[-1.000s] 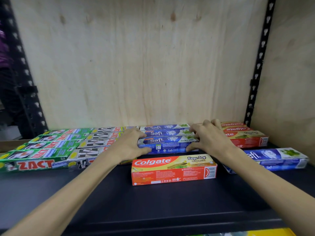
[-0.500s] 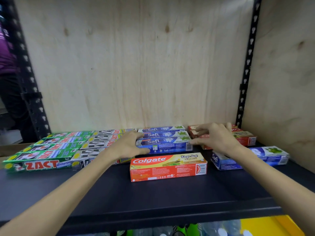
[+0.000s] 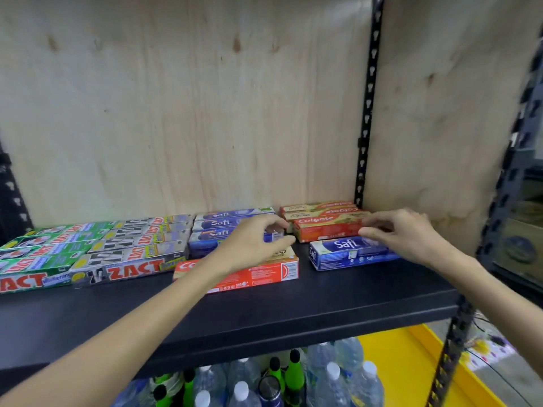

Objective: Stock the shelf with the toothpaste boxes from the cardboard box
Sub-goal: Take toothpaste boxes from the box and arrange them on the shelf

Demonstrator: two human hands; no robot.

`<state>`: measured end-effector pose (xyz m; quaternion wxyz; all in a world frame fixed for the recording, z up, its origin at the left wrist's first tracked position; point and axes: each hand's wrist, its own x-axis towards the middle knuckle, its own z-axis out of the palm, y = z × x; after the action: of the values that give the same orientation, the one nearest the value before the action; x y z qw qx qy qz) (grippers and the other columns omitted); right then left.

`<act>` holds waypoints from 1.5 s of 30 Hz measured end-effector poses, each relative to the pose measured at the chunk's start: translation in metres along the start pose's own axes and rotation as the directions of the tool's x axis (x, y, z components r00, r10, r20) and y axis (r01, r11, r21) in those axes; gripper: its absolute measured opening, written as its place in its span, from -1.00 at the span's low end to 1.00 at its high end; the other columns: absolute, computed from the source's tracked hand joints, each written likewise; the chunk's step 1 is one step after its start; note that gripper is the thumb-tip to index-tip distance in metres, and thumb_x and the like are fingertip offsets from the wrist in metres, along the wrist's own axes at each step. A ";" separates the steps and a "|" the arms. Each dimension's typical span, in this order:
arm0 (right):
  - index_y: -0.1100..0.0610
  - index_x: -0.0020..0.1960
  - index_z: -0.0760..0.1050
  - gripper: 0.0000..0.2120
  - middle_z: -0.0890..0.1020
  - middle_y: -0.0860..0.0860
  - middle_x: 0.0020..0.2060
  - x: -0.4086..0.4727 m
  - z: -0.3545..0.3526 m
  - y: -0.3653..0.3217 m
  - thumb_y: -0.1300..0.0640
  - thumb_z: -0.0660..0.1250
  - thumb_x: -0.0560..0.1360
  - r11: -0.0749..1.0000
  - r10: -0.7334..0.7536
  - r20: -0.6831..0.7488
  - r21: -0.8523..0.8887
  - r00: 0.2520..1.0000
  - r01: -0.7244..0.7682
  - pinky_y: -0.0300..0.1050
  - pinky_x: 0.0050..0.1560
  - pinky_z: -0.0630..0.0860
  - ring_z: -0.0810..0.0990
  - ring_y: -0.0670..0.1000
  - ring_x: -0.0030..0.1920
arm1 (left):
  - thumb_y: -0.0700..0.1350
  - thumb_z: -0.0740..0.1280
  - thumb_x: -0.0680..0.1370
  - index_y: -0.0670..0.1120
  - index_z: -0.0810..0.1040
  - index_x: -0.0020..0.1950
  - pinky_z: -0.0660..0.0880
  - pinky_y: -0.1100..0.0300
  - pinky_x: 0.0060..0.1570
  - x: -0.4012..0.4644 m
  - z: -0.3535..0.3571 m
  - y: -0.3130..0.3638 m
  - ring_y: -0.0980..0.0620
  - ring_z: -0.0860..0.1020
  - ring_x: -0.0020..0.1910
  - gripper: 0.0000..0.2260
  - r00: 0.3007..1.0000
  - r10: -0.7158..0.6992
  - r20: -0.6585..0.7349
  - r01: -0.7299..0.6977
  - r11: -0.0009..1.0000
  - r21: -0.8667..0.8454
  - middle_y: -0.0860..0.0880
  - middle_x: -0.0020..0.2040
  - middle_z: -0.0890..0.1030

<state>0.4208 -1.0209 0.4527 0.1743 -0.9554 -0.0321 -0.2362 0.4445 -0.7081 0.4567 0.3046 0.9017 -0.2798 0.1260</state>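
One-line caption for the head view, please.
Left hand and right hand reach to the front Colgate box in the right rear stack on the dark shelf, beside Safi and Zact rows.

The left hand (image 3: 249, 245) and forearm cover the left part of the front Colgate box (image 3: 264, 273) and much of the nearest Safi box (image 3: 205, 242). The green Zact boxes (image 3: 29, 274) at the shelf's (image 3: 264, 315) left end run off the picture's edge. Their small print is blurred. The bottles (image 3: 244, 386) below are cut off at the bottom edge.
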 end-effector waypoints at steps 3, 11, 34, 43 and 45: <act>-0.23 0.15 0.61 -0.27 0.65 -0.21 0.17 -0.010 -0.011 0.023 -0.64 0.10 0.23 1.000 0.018 0.074 0.001 0.997 -0.019 0.20 0.34 0.34 0.51 0.05 0.28 | 0.21 0.46 0.46 0.06 0.63 0.17 0.46 0.36 0.02 0.013 0.025 0.018 0.25 0.58 0.04 -0.64 0.999 -0.009 0.052 0.013 0.998 -0.065 0.17 0.03 0.65; -0.23 0.40 0.42 -0.41 0.53 -0.11 0.34 -0.022 -0.003 0.036 -0.40 0.31 0.42 0.964 -0.026 0.069 -0.262 0.997 0.043 0.08 0.27 0.19 0.27 0.02 0.30 | 0.15 0.53 0.41 -0.03 0.62 0.24 0.50 0.21 0.11 0.046 0.061 0.051 0.10 0.56 0.14 -0.53 0.980 -0.118 0.159 0.109 0.992 0.064 0.06 0.12 0.62; -0.10 0.24 0.56 -0.54 0.59 -0.07 -0.08 -0.002 0.040 0.011 -0.18 0.49 0.39 0.987 -0.052 0.043 0.157 0.998 0.045 -0.18 -0.03 0.36 0.50 -0.05 -0.05 | 0.14 0.45 0.51 0.11 0.65 0.18 0.42 0.27 0.16 0.032 0.004 -0.044 0.25 0.51 0.17 -0.72 0.994 0.053 0.100 -0.053 0.999 -0.001 0.19 0.15 0.61; -0.07 0.28 0.56 -0.53 0.67 -0.11 -0.06 0.014 0.069 -0.053 -0.20 0.45 0.42 0.943 -0.171 0.113 0.306 0.979 0.129 -0.19 0.02 0.55 0.62 -0.13 -0.02 | 0.21 0.47 0.45 0.16 0.64 0.16 0.32 0.12 0.29 -0.007 -0.056 -0.082 0.15 0.38 0.23 -0.69 0.999 -0.046 0.018 0.040 0.970 0.240 0.30 0.05 0.56; -0.05 0.32 0.54 -0.53 0.71 -0.12 -0.10 0.016 0.074 -0.065 -0.16 0.44 0.46 0.924 -0.199 0.117 0.352 0.973 0.146 -0.35 -0.01 0.52 0.65 -0.16 -0.03 | 0.25 0.47 0.42 0.19 0.64 0.14 0.35 0.10 0.25 -0.015 -0.068 -0.093 0.16 0.37 0.21 -0.66 0.996 -0.087 0.010 0.082 0.964 0.251 0.35 0.00 0.51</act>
<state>0.4580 -0.9340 0.4193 0.3128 -0.9191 -0.1698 -0.1688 0.4822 -0.5978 0.4596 0.1904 0.9453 -0.2262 0.1379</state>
